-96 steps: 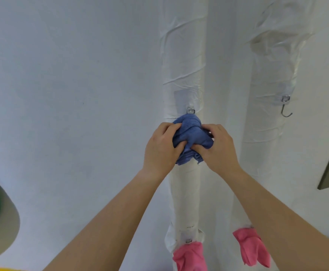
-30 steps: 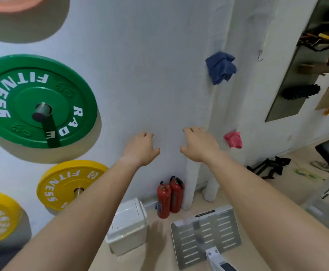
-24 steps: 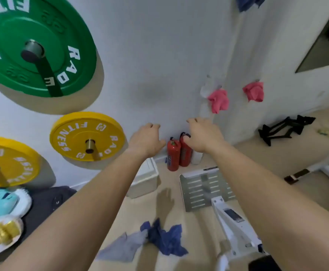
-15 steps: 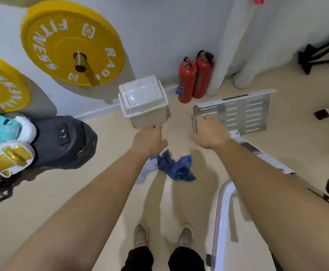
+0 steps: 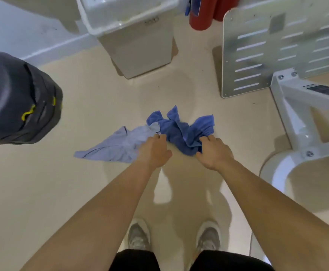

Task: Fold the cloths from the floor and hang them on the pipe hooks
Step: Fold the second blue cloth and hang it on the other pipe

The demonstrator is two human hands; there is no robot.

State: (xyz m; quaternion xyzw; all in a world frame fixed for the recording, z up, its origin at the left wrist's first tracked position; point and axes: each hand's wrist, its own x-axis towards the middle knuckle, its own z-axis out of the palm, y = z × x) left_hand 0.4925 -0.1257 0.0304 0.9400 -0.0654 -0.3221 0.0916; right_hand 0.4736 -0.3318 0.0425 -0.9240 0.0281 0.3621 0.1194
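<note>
- Step: pickup for the fold. Dark blue cloth (image 5: 181, 130) lies crumpled on floor (image 5: 101, 106), touching light blue cloth (image 5: 118, 145) at its left.
- L hand (image 5: 154, 151) is where the two cloths meet, R hand (image 5: 215, 152) at the dark blue cloth's near edge. Fingers loose, nothing pinched yet.
- Next, prob.: pinch 2 corners, lift, shake flat.

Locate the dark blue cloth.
Head view, centre: the dark blue cloth lies crumpled on the floor, the pale blue cloth touching its left side, the right hand at its near edge.
</note>
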